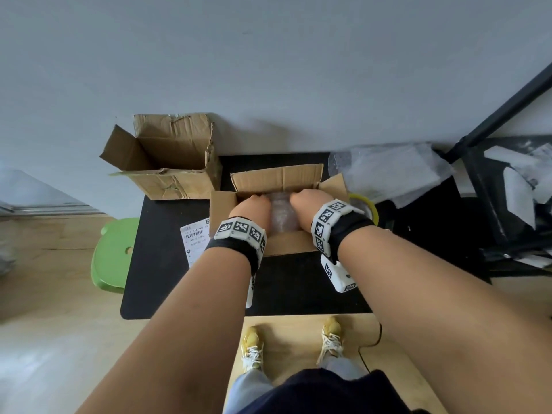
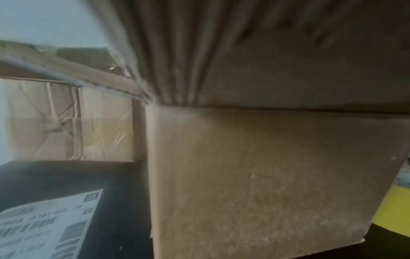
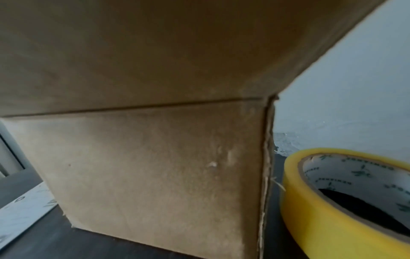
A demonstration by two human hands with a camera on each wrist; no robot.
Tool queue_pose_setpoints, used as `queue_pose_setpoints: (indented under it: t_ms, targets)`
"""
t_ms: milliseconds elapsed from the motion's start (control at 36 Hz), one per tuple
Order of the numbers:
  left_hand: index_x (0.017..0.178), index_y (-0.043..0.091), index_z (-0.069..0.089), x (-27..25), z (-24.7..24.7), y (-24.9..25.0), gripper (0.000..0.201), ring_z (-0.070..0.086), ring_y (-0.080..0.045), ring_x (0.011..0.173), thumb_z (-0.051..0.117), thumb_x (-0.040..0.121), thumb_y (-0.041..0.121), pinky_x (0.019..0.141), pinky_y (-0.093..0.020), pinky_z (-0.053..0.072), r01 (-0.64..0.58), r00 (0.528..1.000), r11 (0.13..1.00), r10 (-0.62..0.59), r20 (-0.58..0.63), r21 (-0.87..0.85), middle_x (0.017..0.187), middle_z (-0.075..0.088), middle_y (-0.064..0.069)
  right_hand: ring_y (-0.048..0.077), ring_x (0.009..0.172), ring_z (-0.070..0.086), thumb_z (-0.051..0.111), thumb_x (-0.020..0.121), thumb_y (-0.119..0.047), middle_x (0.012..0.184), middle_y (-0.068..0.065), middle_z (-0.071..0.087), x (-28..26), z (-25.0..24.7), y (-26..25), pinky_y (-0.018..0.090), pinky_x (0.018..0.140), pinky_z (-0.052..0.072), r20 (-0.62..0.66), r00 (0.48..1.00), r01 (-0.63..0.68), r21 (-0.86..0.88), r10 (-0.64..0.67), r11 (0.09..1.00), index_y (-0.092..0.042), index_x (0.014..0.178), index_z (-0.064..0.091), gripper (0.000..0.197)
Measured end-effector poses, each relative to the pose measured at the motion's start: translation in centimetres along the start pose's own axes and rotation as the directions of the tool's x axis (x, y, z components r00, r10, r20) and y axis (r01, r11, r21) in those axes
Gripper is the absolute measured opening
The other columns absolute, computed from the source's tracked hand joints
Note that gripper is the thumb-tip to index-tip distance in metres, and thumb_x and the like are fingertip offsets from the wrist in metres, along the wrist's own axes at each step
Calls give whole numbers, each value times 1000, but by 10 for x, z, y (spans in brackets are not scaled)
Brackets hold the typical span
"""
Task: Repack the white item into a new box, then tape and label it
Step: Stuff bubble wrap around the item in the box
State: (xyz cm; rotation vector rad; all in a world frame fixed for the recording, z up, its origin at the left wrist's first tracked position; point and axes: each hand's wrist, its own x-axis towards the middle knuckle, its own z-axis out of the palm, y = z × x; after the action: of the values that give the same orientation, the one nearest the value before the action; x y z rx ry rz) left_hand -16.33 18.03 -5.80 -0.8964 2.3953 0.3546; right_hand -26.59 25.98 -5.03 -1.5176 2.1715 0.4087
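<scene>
The new cardboard box (image 1: 277, 177) stands open on the black table, its flaps spread; its outer wall fills the left wrist view (image 2: 266, 175) and the right wrist view (image 3: 155, 166). Inside it lies the white item in bubble wrap (image 1: 282, 215). My left hand (image 1: 249, 206) and right hand (image 1: 304, 203) reach down into the box on either side of the wrapped item and grip it, knuckles up. The fingertips are hidden inside the box. A white shipping label (image 1: 195, 237) lies left of the box, and a yellow tape roll (image 1: 366, 207) lies right of it.
The torn old box (image 1: 167, 162) stands open at the back left, touching the wall. Loose bubble wrap and plastic bags (image 1: 388, 171) are piled at the back right beside a black frame (image 1: 493, 121). A green stool (image 1: 115, 255) sits left of the table.
</scene>
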Motion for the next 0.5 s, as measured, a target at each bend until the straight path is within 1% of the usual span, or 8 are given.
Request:
queue_pose_setpoints:
  t_ms: [111, 222, 278, 361, 444, 500]
  targets:
    - [131, 2, 49, 3, -3, 2, 38, 51, -31, 124, 52, 93, 6, 106, -45, 41, 8, 999, 1000, -8, 43, 10, 133, 53, -17, 32, 103, 63, 47, 95, -5, 117, 15, 64, 5, 5, 3, 38, 81, 49, -27, 999, 17, -9, -18, 1000, -4, 117, 60, 25]
    - [133, 0, 47, 1, -4, 4, 37, 51, -33, 124, 47, 95, 5, 103, -45, 42, 36, 996, 999, -37, 86, 10, 133, 53, -18, 32, 109, 61, 48, 96, -7, 121, 16, 62, 9, 3, 1, 39, 88, 49, 38, 999, 27, -7, -27, 1000, -2, 121, 59, 28]
    - [128, 1, 52, -3, -2, 4, 33, 54, -32, 120, 44, 97, 5, 97, -41, 45, 43, 998, 999, -44, 47, 25, 130, 55, -17, 32, 109, 61, 48, 96, -6, 121, 17, 62, 7, 3, 1, 39, 88, 49, 41, 999, 30, -8, -30, 1000, -2, 121, 60, 28]
    - [121, 3, 57, -12, 1, 3, 28, 58, -30, 113, 45, 97, 8, 89, -36, 48, 46, 998, 996, -43, -50, 72, 123, 59, -15, 32, 109, 61, 46, 96, -6, 122, 16, 62, 3, 2, 0, 38, 88, 49, 42, 999, 23, -14, -22, 1000, -2, 121, 60, 29]
    - [120, 3, 58, -17, 0, 3, 27, 58, -30, 113, 47, 96, 10, 88, -36, 48, 38, 998, 996, -33, -53, 82, 123, 60, -14, 33, 111, 60, 48, 95, -4, 124, 17, 60, 0, -3, -2, 39, 93, 49, 89, 996, -6, 8, 5, 1000, 0, 122, 59, 30]
    - [120, 4, 60, -18, -5, 5, 28, 57, -30, 114, 48, 95, 10, 90, -38, 48, 50, 999, 996, -49, -13, 79, 124, 59, -13, 33, 112, 59, 51, 94, -4, 126, 17, 58, -4, -6, -4, 39, 94, 49, 108, 994, -38, 28, 34, 999, 0, 123, 58, 30]
